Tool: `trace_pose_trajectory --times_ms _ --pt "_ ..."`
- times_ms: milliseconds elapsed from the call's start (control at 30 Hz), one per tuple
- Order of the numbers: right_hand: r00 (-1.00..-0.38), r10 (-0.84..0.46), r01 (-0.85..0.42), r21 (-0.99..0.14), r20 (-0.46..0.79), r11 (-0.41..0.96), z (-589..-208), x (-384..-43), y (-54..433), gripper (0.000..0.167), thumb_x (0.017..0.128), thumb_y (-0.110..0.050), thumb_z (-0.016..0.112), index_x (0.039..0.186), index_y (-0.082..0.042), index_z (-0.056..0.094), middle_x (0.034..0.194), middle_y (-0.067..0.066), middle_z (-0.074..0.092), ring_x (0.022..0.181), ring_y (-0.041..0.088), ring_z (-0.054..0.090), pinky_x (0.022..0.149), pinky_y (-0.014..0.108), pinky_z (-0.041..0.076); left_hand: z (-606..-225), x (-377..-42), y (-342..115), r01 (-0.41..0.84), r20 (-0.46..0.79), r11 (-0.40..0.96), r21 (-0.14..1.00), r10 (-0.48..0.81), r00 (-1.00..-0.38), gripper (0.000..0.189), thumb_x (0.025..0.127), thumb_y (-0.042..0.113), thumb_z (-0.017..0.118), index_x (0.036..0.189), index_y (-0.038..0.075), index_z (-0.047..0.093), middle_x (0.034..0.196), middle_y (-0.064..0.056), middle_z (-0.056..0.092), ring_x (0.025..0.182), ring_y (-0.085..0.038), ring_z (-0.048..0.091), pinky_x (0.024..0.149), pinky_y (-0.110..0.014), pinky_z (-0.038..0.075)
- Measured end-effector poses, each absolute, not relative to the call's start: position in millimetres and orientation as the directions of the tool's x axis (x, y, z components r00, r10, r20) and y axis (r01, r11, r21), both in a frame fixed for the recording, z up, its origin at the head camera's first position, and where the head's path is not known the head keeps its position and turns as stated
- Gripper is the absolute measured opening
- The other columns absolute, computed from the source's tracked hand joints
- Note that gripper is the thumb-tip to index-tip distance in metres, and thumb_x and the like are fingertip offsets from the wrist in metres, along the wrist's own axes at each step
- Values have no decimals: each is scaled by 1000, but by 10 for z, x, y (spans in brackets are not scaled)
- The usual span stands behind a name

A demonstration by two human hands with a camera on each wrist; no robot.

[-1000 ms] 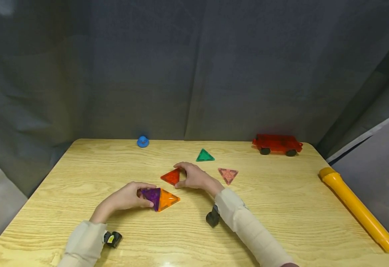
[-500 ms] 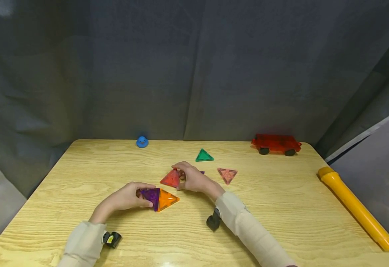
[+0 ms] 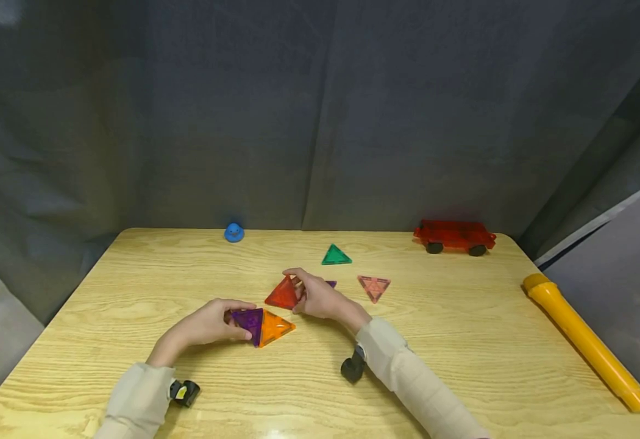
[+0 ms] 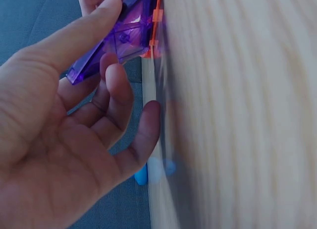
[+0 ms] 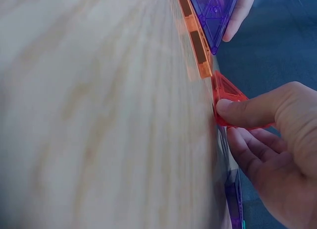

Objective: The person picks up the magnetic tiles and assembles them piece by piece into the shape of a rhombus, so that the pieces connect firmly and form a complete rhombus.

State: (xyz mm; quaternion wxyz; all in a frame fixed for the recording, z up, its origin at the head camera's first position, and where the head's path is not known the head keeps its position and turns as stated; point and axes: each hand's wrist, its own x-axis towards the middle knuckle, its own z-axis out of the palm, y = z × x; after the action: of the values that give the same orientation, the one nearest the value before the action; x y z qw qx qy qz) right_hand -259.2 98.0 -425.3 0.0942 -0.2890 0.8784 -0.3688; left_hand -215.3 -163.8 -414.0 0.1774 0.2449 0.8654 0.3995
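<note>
My left hand (image 3: 210,323) pinches a purple triangular magnetic tile (image 3: 247,323), which stands tilted up from the table. Along one edge it meets an orange triangular tile (image 3: 276,328) lying low on the wood; the left wrist view shows the purple one (image 4: 130,38) between thumb and fingers. Beyond them, my right hand (image 3: 320,296) grips a red triangular tile (image 3: 281,293) by thumb and fingertips. The red tile (image 5: 228,92) leans up near the orange tile's end (image 5: 198,45) in the right wrist view; whether they touch I cannot tell.
Another purple tile (image 3: 331,283) is mostly hidden behind my right hand. Farther back lie a green triangle (image 3: 336,255) and a pink triangle (image 3: 375,288). A blue toy duck (image 3: 234,233) and a red wheeled base (image 3: 454,237) stand at the far edge. A yellow tube (image 3: 589,341) lies at right.
The red tile has tipped up from lying flatter, and my right hand has shifted slightly with it. Part of a purple tile now shows behind that hand. My left hand stays put.
</note>
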Motion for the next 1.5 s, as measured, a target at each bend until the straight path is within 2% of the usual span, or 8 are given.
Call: trace_pose_trajectory --times_ms 167,433,667,833,1033,1267,1500 --pt "-813 -577 -447 -713 73 541 -4265 -2558 992 74 76 4 76 139 -5 37 97 8 56 76 12 53 70 24 48 -4131 -2152 -1633 278 -118 565 777 564 -817 60 82 21 76 132 -3 53 86 -3 58 68 -13 48 57 -22 41" --pt "-829 -556 -403 -760 68 509 -4257 -2511 1004 56 86 0 67 135 -3 39 100 10 58 80 14 61 72 24 51 -4131 -2145 -1629 280 -113 564 777 562 -819 59 82 22 76 131 -3 54 88 -4 58 69 -14 49 58 -22 42" --pt "-843 -537 -293 -869 37 400 -4263 -2447 1016 56 86 4 64 135 -1 38 101 13 53 71 14 56 59 24 46 -4130 -2137 -1624 277 -113 559 781 563 -818 59 82 22 76 131 -4 54 87 -4 59 68 -13 49 58 -22 42" --pt "-835 -550 -269 -885 18 381 -4267 -2421 1019 55 85 5 64 134 -2 39 100 12 53 66 12 51 56 23 43 -4132 -2138 -1624 275 -113 556 784 564 -818 58 82 21 76 131 -4 54 95 -7 61 70 -14 50 59 -23 44" --pt "-826 -564 -286 -870 12 401 -4284 -2408 1011 54 85 4 64 132 -4 39 101 10 52 67 12 53 57 23 44 -4142 -2142 -1624 282 -101 558 781 558 -824 60 80 22 77 130 -4 55 96 -7 61 71 -14 50 59 -23 44" --pt "-812 -581 -343 -849 53 402 -4279 -2398 1008 52 86 5 64 131 -4 40 101 13 52 74 15 57 65 25 48 -4123 -2137 -1619 274 -109 560 782 556 -824 58 82 20 76 131 -3 54 80 -3 57 66 -13 48 57 -22 42" --pt "-794 -599 -411 -816 101 407 -4274 -2385 1004 50 87 4 64 130 -5 42 103 11 53 80 14 59 73 25 51 -4103 -2123 -1592 271 -101 548 791 554 -826 58 81 19 76 130 -5 54 80 -3 58 67 -13 49 57 -23 43"
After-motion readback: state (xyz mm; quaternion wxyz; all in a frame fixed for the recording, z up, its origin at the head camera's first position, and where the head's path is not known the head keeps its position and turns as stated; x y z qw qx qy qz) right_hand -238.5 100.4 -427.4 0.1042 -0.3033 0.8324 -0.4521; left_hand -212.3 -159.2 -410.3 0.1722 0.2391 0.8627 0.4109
